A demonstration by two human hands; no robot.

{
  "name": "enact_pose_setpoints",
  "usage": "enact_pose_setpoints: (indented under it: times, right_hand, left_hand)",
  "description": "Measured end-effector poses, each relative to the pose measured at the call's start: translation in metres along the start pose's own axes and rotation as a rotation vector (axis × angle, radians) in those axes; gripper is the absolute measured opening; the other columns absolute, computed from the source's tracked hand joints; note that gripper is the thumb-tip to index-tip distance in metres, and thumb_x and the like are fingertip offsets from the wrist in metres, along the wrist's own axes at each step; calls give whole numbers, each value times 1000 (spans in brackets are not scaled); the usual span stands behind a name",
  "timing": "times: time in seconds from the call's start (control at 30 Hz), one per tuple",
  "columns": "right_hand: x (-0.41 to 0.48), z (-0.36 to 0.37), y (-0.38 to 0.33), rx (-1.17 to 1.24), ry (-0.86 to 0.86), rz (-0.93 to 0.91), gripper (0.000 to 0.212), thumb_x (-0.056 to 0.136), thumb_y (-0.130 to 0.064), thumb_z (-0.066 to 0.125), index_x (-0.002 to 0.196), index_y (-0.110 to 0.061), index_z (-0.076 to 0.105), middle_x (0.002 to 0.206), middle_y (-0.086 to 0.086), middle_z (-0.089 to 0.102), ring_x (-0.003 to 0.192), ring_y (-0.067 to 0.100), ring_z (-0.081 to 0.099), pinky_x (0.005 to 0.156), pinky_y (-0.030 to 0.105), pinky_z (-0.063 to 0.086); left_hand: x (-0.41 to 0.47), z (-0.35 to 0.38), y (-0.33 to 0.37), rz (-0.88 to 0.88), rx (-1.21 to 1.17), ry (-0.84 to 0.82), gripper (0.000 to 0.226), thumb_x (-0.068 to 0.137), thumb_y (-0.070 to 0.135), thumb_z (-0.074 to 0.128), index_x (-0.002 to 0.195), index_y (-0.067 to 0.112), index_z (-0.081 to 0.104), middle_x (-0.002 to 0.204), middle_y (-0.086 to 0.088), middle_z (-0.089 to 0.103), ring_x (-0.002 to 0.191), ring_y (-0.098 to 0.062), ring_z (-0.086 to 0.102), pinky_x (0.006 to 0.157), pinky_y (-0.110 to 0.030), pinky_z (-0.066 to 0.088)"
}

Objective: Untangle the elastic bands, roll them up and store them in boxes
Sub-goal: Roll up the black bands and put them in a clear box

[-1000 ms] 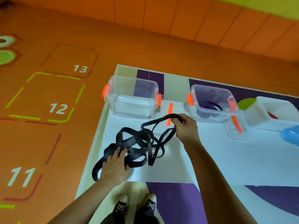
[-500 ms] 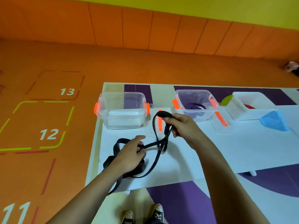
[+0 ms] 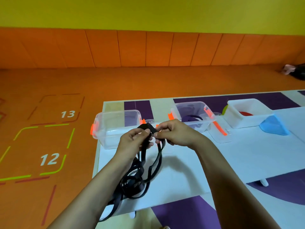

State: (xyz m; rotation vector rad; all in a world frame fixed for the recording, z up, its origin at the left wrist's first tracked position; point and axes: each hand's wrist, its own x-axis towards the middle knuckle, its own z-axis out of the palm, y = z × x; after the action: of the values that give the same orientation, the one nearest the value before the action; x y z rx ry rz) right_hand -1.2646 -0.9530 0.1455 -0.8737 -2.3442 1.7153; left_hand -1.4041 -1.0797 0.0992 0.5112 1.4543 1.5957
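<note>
Gripping with both: left hand (image 3: 133,142) curled round a bunched fold of the black elastic bands (image 3: 142,176), right hand (image 3: 175,133) pinching the same fold from the opposite side, thumbs nearly meeting. Held up off the white table (image 3: 231,159), with the rest of the tangle hanging below the left wrist, pooling in loops on the tabletop and trailing one strand over the near edge.

Just beyond the left knuckles, an open clear box (image 3: 115,129) with orange clips. Beyond the right hand, a second clear box (image 3: 191,113) with a dark coil already inside.

Looks light, limp and stretchy, probably a little grippy, so likely to snag on itself rather than slide free. Best taken at a free loop near the top of the knot. Better to ease strands apart gently than to pull hard, since tension would probably tighten the tangle.
</note>
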Motion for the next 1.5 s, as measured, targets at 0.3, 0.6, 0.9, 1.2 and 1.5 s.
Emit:
enact_pose_setpoints:
  times: [0.3, 0.6, 0.9, 1.2, 1.5]
  right_hand:
    - [28, -26, 30, -67, 632, 166, 26, 92, -25, 63, 83, -2, 70, 63, 8, 67, 56, 17, 52, 54, 27, 39]
    - [-5, -75, 115, -2, 1050, 385, 37, 95, -20, 51, 60, -14, 41, 60, 4, 44, 65, 27, 43, 53, 30, 31]
    - [-43, -108, 186, -24, 1097, 513, 45, 95, -20, 61, 137, -7, 50, 142, 19, 37, 87, 36, 59, 84, 37, 45]
    - [-62, -169, 231, -187, 1223, 526, 39, 92, -25, 62, 127, -8, 57, 142, 19, 39, 103, 44, 61, 101, 47, 45]
    - [-42, -139, 276, -206, 941, 719, 57, 92, -35, 61, 140, -7, 49, 142, 21, 40, 120, 47, 53, 109, 49, 39]
  left_hand:
    - [9, -20, 14, 175, 507, 25, 10, 97, 17, 67, 91, 15, 75, 65, 4, 55, 57, -18, 64, 66, -35, 52]
    - [20, -5, 28, 274, 156, 385, 17, 100, 9, 51, 89, 1, 61, 66, -7, 47, 48, -17, 42, 54, -31, 45]
    - [35, 28, 26, 435, 38, 452, 19, 104, 13, 44, 87, 15, 54, 82, -7, 61, 44, -15, 46, 54, -35, 46]
    - [44, 60, 38, 531, 39, 438, 12, 104, 14, 43, 94, 15, 49, 103, -9, 74, 45, -18, 44, 46, -28, 41]
    - [44, 79, 8, 352, 101, 306, 22, 102, 8, 44, 81, 15, 50, 93, -7, 76, 42, -19, 42, 40, -21, 27]
